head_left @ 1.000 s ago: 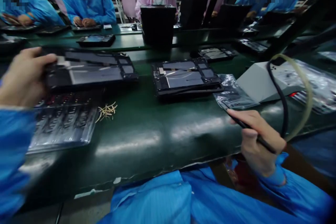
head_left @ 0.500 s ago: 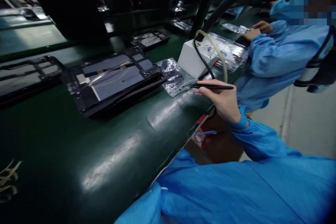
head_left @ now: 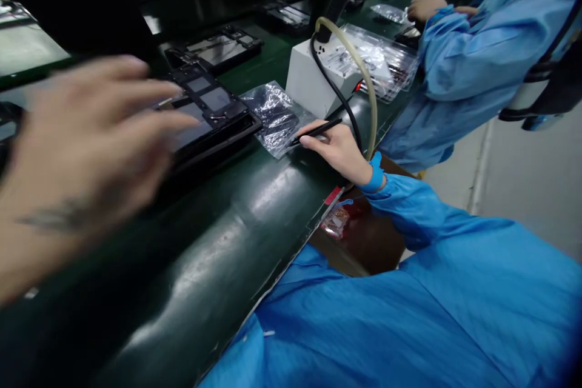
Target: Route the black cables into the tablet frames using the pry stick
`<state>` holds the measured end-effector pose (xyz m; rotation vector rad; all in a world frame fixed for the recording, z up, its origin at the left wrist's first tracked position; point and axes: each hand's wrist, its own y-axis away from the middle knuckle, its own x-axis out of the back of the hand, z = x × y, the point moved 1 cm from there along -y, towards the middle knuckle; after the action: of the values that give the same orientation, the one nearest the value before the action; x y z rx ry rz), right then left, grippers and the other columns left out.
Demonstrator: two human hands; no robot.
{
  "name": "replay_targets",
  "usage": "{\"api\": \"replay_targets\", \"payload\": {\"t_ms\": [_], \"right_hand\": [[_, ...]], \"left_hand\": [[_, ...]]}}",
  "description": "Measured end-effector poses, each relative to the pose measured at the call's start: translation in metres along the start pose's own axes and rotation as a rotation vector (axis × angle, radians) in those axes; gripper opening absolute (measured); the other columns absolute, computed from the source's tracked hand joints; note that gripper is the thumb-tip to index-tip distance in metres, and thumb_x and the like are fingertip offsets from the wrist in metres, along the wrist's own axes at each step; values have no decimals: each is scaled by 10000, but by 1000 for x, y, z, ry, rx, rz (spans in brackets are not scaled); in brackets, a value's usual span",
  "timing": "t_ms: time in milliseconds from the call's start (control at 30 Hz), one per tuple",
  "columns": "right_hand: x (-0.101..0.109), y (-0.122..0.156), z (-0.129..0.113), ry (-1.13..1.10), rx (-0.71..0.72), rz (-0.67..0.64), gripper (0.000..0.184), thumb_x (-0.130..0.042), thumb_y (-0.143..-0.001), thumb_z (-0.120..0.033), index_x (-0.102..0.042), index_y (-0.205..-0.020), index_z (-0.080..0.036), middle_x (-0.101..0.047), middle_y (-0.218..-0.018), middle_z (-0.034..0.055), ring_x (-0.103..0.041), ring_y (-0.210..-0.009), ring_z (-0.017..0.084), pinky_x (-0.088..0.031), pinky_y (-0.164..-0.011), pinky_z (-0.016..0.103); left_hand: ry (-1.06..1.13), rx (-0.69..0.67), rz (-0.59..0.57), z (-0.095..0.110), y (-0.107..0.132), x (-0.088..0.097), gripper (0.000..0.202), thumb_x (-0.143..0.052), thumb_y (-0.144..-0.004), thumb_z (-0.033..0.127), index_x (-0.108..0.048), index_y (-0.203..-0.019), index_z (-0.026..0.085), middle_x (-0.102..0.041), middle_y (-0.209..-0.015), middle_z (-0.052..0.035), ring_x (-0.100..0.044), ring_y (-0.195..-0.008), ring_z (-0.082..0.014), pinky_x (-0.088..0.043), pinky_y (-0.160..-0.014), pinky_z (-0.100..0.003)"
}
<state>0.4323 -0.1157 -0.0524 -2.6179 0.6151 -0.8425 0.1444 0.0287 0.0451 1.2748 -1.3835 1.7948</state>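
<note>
Left hand back in view, loosely spread; right hand round black tool; green bench, pale floor

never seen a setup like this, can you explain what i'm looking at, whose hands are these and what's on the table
There is no robot here: these are a person's own bare hands, seen from a camera worn on the head, looking forward and down.

The left hand is large and blurred, close to the camera, fingers spread, with nothing visible in its grasp. The right hand holds a slim black tool, its tip over a clear plastic bag; whether it touches is unclear.

On the green table also lie a dark framed unit and a white box. The blue sleeve at upper right belongs to another person.
</note>
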Motion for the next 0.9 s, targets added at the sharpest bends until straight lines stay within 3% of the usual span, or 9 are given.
{"api": "replay_targets", "payload": {"t_ms": [67,133,333,433,600,900], "right_hand": [[-3,-1,3,-27,-10,-7,307,-693,-899,-481,-738,-981,-188,-737,-995,50,-698,-927,204,-579,-805,320],[-5,-1,6,-90,-35,1,339,-690,-890,-519,-721,-984,-195,-713,-954,39,-700,-874,191,-601,-780,318],[-8,-1,7,-237,-99,4,368,-706,-861,-558,-690,-984,-211,-670,-955,24,-699,-916,184,-648,-733,284],[-9,-2,6,-218,-87,1,366,-700,-868,-553,-691,-992,-208,-665,-977,28,-684,-918,181,-654,-721,280],[-10,-4,6,-205,-77,-13,416,-666,-877,-590,-691,-1001,-194,-662,-982,37,-677,-906,188,-650,-683,278],[-11,-5,3,-159,-16,-27,386,-639,-908,-562,-705,-1000,-193,-667,-992,33,-665,-869,178,-624,-708,274]], "left_hand": [[-51,-243,-59,22,11,-3,328,-420,-1016,296,-649,-1239,220,-548,-1467,-58,-374,-1477,-293,-358,-1181,-536],[-117,-388,-157,43,11,-17,371,-408,-1007,188,-612,-1316,197,-534,-1469,-126,-434,-1422,-346,-455,-1077,-539],[-248,-303,-513,84,-20,-67,611,-357,-968,70,-337,-1569,182,-545,-1377,-190,-627,-1054,-303,-550,-856,-435],[-284,-244,-530,87,-30,-76,627,-346,-957,51,-308,-1576,145,-569,-1304,-177,-615,-995,-290,-546,-814,-404],[-322,-243,-536,85,-30,-80,569,-357,-938,44,-398,-1506,43,-586,-1304,-187,-584,-1035,-307,-529,-853,-414],[-235,-289,-491,77,-28,-81,569,-411,-892,46,-441,-1458,6,-581,-1357,-187,-565,-1095,-319,-512,-897,-429]]}}
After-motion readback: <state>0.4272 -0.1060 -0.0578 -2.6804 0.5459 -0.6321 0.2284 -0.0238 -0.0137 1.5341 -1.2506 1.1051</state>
